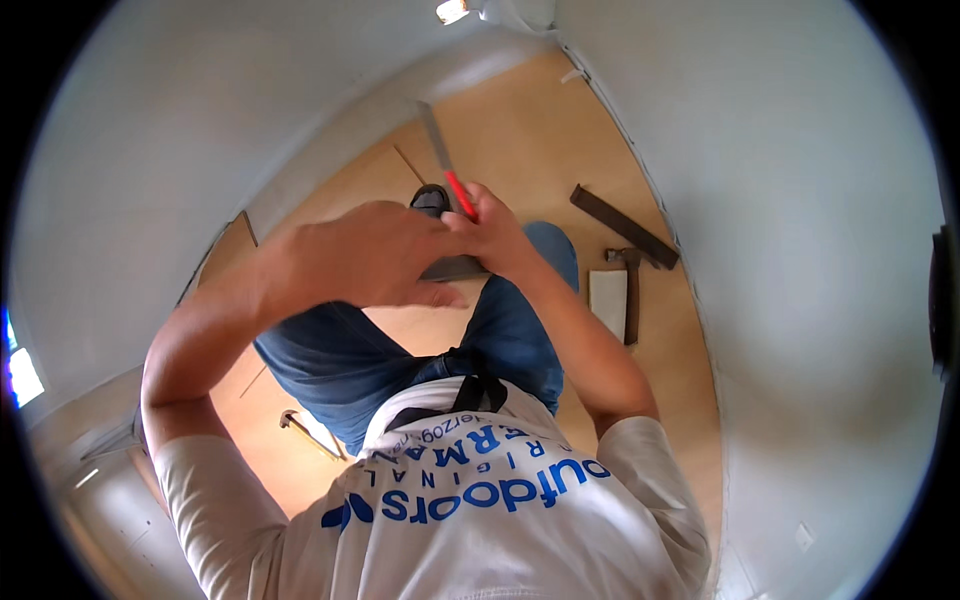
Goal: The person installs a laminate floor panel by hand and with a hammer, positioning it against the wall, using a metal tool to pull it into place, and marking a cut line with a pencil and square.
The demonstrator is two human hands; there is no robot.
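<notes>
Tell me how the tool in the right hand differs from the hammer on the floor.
The held tool is in the right hand, raised and pointing away; the hammer lies untouched on the floor, beside a pale block. The held tool has a long thin grey blade with a red part at the hand; the hammer is darker, with a short head across its handle. Both are long, slim hand tools.
</notes>
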